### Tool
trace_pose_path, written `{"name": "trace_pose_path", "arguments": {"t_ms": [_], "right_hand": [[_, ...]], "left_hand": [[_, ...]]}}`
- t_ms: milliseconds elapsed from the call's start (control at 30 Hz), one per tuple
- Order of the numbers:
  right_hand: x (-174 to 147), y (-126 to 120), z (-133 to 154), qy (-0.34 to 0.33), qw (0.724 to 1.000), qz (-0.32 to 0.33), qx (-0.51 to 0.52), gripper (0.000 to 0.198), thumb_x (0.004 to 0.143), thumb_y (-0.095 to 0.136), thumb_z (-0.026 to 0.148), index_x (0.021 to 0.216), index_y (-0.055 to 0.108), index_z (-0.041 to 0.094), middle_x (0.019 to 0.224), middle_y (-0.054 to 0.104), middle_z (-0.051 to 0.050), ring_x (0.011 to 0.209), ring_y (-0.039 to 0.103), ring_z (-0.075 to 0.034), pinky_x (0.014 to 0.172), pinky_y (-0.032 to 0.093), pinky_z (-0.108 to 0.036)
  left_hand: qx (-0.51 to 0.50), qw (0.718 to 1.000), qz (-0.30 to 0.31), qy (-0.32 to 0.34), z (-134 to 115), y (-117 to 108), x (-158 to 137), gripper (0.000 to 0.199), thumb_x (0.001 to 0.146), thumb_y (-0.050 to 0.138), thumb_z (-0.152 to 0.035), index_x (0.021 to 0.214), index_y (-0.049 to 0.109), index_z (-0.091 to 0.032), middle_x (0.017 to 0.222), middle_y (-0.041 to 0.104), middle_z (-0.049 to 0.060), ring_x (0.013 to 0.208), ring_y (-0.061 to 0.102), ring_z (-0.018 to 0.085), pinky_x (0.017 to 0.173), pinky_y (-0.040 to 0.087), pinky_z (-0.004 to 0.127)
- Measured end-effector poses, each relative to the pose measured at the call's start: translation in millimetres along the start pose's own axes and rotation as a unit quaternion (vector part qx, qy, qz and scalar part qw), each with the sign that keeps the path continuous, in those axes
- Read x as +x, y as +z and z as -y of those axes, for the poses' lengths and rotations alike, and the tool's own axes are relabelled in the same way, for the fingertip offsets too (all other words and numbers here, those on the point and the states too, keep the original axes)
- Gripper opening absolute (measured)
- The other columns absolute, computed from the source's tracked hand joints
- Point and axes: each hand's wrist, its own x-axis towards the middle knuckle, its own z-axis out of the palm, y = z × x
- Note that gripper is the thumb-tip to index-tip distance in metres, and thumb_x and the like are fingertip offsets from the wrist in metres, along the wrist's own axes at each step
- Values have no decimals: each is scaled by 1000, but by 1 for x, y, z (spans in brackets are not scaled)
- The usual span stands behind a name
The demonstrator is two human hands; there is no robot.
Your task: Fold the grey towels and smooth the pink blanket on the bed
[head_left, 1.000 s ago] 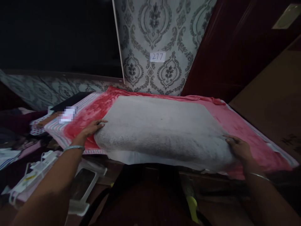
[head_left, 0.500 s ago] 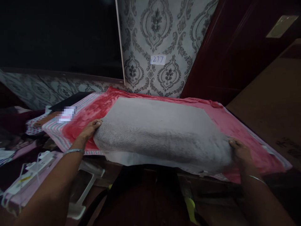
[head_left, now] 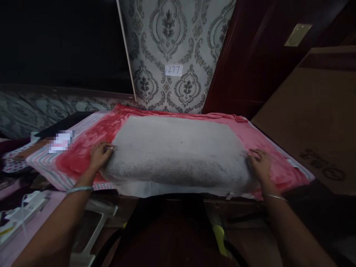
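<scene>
A grey towel point(head_left: 178, 139) with a fuzzy surface is spread on a red and pink blanket point(head_left: 83, 150). Its near side curves over in a thick, rounded fold, with a paler strip of cloth point(head_left: 150, 188) showing beneath. My left hand point(head_left: 101, 155) pinches the towel's left edge between thumb and fingers. At the opposite edge, my right hand point(head_left: 260, 163) grips the towel near its right corner, its fingertips slightly blurred.
A large dark screen point(head_left: 61, 44) stands at the back left. To the right leans a cardboard box point(head_left: 314, 122) beside a dark red door point(head_left: 250, 63). A white power strip point(head_left: 25, 213) lies low on the left, near a white metal frame point(head_left: 97, 226).
Both hands have moved slightly away from my body with the towel's near edge, the right one also inward. The rounded fold sits lower and flatter. My view has turned a little right.
</scene>
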Motion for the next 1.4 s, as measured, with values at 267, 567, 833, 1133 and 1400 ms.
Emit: {"name": "trace_pose_path", "arguments": {"t_ms": [267, 567, 833, 1133, 1400], "right_hand": [[-37, 86, 116, -208, 944, 219, 130, 36, 83, 70, 44, 113, 74, 25, 120, 70, -11, 114, 60, -30, 101, 46, -49], [-49, 110, 121, -140, 940, 294, 104, 10, 86, 63, 27, 81, 70, 24, 82, 70, -4, 82, 61, -22, 79, 46, -36], [-56, 106, 132, -191, 956, 205, 92, 16, 90, 55, 24, 77, 63, 25, 83, 67, -6, 85, 56, -25, 78, 43, -38], [-64, 84, 149, -206, 969, 97, 96, 20, 96, 48, 25, 79, 58, 26, 81, 63, -5, 84, 54, -25, 81, 42, -41], [-74, 92, 144, -174, 971, 119, 113, 17, 97, 48, 27, 83, 58, 27, 82, 63, -6, 86, 55, -26, 80, 44, -40]], "left_hand": [[14, 957, 130, 259, -91, 61, -18, 33, 85, 59, -48, 102, 69, -21, 115, 69, 12, 115, 57, 30, 104, 41, 47], [19, 950, 184, 252, -78, 88, -16, 16, 87, 55, -30, 75, 61, -22, 83, 65, 7, 88, 56, 25, 84, 45, 39], [9, 972, 93, 216, -89, 88, -30, 14, 90, 46, -24, 79, 55, -23, 94, 69, 12, 95, 60, 28, 89, 46, 43], [10, 982, 25, 185, -91, 84, -37, 17, 92, 44, -27, 76, 50, -25, 82, 63, 11, 86, 61, 28, 85, 48, 43], [60, 983, 53, 164, -92, 87, -35, 20, 93, 43, -33, 81, 56, -24, 85, 67, 12, 88, 65, 29, 83, 48, 40]]}}
